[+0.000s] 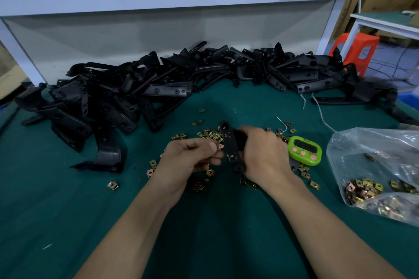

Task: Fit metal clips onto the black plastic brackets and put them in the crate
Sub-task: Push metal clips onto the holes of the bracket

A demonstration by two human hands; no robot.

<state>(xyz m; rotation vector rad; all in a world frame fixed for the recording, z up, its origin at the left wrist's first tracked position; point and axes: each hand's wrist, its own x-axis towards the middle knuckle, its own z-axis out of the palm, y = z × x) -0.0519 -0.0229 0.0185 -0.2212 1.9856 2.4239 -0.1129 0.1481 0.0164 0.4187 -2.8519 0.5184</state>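
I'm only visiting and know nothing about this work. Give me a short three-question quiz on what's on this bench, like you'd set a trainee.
1. True or false: the right hand grips a black bracket while the left hand pinches a metal clip against it.
2. The green timer lies: A) left of the left hand; B) just right of the right hand; C) between the two hands.
3. Fill in: the spare clips sit in a clear plastic ____ at far right.
Key: 1 true; 2 B; 3 bag.
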